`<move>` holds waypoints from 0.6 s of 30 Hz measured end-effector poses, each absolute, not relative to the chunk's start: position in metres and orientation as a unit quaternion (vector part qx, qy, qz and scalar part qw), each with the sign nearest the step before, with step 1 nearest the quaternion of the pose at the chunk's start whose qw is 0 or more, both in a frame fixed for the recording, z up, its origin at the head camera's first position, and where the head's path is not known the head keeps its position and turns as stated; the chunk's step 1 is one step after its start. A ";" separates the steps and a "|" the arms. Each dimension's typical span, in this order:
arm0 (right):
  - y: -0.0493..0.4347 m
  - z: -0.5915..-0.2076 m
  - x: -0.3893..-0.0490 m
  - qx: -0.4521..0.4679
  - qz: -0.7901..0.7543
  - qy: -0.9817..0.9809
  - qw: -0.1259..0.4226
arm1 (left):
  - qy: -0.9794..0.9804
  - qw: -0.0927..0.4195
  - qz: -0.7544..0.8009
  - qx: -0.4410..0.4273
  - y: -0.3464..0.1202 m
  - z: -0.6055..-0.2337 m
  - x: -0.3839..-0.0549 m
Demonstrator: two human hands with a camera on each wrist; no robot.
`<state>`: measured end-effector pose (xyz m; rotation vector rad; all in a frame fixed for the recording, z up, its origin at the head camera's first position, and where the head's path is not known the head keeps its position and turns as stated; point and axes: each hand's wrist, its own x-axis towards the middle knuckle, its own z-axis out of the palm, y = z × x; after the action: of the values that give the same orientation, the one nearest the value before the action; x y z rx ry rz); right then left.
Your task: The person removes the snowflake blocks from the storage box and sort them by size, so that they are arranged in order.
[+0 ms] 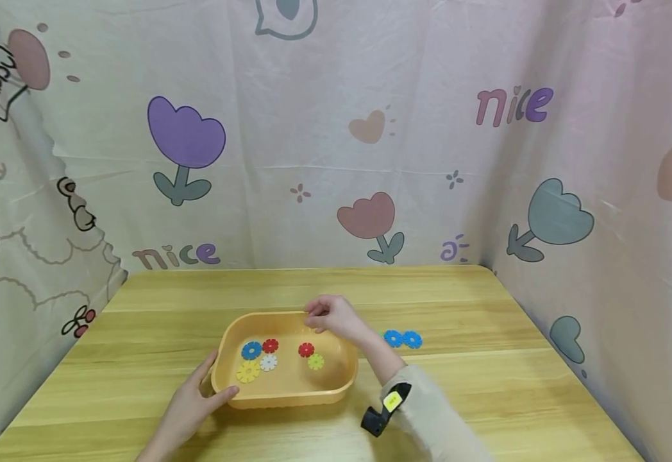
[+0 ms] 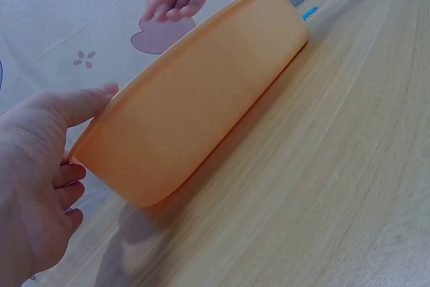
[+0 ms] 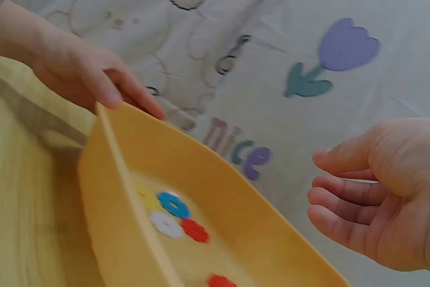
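Note:
An orange-yellow plastic basin point(image 1: 284, 399) stands on the table. My left hand point(image 1: 188, 401) grips its left end, the thumb at the rim and the fingers round the end wall. Over the far right rim is my right hand point(image 1: 338, 317), its fingers loosely bent; the right wrist view shows nothing between them. Inside, notched plastic discs lie in two groups: a blue disc point(image 1: 251, 350), a red disc point(image 1: 270, 346), a white disc point(image 1: 268, 362) and a yellow disc point(image 1: 248, 371) at left, a second red disc point(image 1: 306, 350) and a yellow-green disc point(image 1: 315, 362) farther right.
Two blue notched discs point(image 1: 402, 339) lie side by side on the wooden table point(image 1: 486, 385), right of the basin. A printed curtain point(image 1: 290, 128) hangs behind the table and along both sides. A black wrist camera point(image 1: 375, 420) is strapped at the right sleeve.

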<state>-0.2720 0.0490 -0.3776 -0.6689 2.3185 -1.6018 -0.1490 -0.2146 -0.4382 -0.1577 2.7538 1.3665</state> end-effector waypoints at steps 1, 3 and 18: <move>0.043 -0.378 -0.271 -0.233 -0.549 0.792 0.128 | 0.895 0.030 0.442 -0.050 -0.214 -0.438 -0.149; 0.032 -0.381 -0.270 -0.233 -0.543 0.795 0.140 | 0.895 0.026 0.442 -0.046 -0.214 -0.438 -0.148; -0.033 -0.412 -0.257 -0.216 -0.508 0.823 0.133 | 0.901 0.012 0.432 -0.031 -0.215 -0.439 -0.146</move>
<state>-0.2566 -0.0334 -0.4120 -0.6272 2.3860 -1.4741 -0.1459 -0.2147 -0.4386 -0.0976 2.8098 1.3482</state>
